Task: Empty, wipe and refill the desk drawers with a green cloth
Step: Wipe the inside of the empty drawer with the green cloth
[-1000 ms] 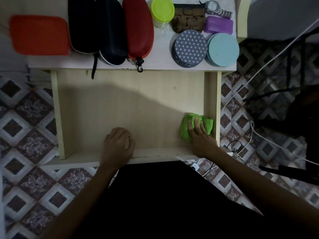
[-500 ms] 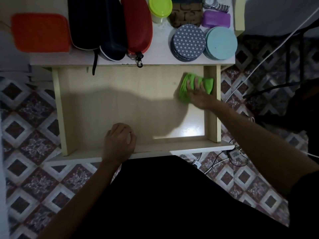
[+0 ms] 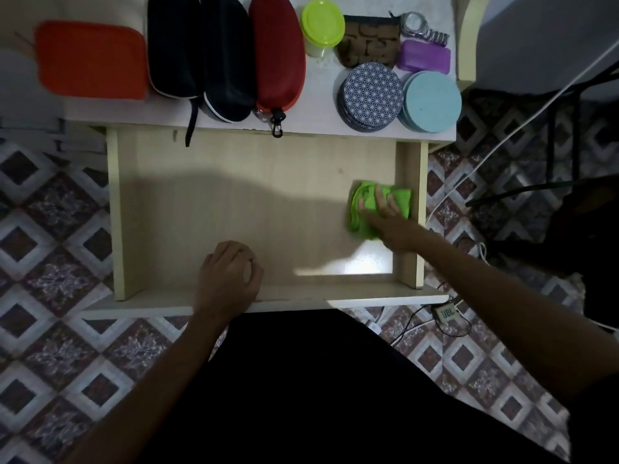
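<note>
- The drawer stands pulled out and bare inside; the green cloth lies bunched on its floor, just beside the right wall.
- Right hand — fingers straight and spread, pressing the cloth flat rather than pinching it.
- Left hand rests on the drawer's front edge, fingers curled over it; whether that grip truly clamps the board I cannot tell.
- Risk: the cloth may ride up the wall, so the right corners go unwiped.
- Risk: the red case overhangs the worktop's front edge — a jolt to the drawer could drop it in.
</note>
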